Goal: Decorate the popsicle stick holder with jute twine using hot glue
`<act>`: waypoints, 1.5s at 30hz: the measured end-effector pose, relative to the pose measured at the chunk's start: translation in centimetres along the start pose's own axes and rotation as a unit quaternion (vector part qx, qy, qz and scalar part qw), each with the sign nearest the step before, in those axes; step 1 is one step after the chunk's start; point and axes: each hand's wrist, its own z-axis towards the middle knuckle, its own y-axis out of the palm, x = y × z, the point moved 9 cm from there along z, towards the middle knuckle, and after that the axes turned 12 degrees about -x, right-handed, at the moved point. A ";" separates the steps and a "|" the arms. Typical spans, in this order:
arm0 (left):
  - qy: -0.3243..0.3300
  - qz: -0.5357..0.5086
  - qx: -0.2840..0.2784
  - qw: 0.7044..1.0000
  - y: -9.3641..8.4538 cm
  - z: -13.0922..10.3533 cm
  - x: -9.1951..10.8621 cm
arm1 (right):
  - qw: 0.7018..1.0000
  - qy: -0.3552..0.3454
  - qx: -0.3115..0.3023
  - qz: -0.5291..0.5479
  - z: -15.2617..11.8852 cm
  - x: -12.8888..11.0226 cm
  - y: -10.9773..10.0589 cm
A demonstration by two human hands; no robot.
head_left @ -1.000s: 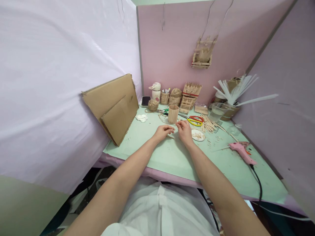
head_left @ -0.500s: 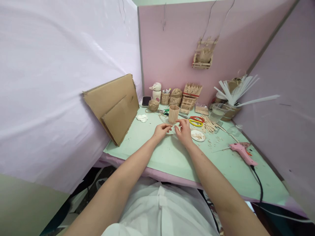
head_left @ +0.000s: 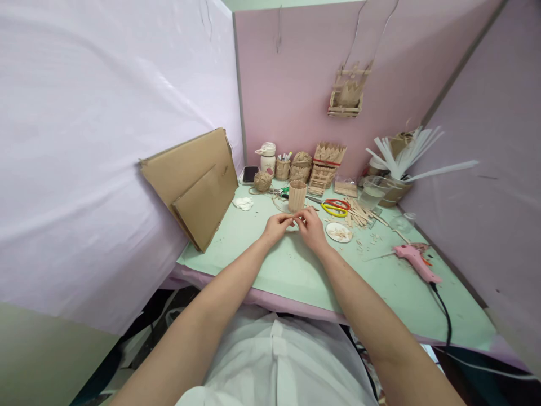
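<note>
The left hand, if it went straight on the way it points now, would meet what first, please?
The left hand would probably meet the right hand first, whose fingers lie just ahead of its fingertips, though depth is hard to judge.

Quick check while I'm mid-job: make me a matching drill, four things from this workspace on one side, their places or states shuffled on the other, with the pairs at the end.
Things
1. Stick cup
2. White dish
3. Glue gun
4. Cardboard

Places and states
A. Pink, lying at the far right with a black cord
B. Standing at a slant on the left side
C. Upright, just beyond the left hand and right hand
D. Holding small wood bits, to the right of the right hand

Pairs
1-C, 2-D, 3-A, 4-B
</note>
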 end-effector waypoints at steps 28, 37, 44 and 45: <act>-0.015 0.089 -0.009 0.996 0.6 -0.8 1.2 | 0.937 0.190 0.024 0.292 -0.3 4.8 1.7; -0.018 0.053 0.030 0.998 -0.1 -0.5 -0.1 | 0.953 0.156 0.059 0.253 -0.1 4.1 0.5; -0.015 0.023 0.053 0.998 -0.8 -0.4 -0.2 | 0.963 0.156 0.037 0.217 -0.2 3.4 0.5; -0.017 0.015 0.056 0.998 -0.8 -0.4 -0.2 | 0.963 0.157 0.038 0.214 -0.3 3.4 0.5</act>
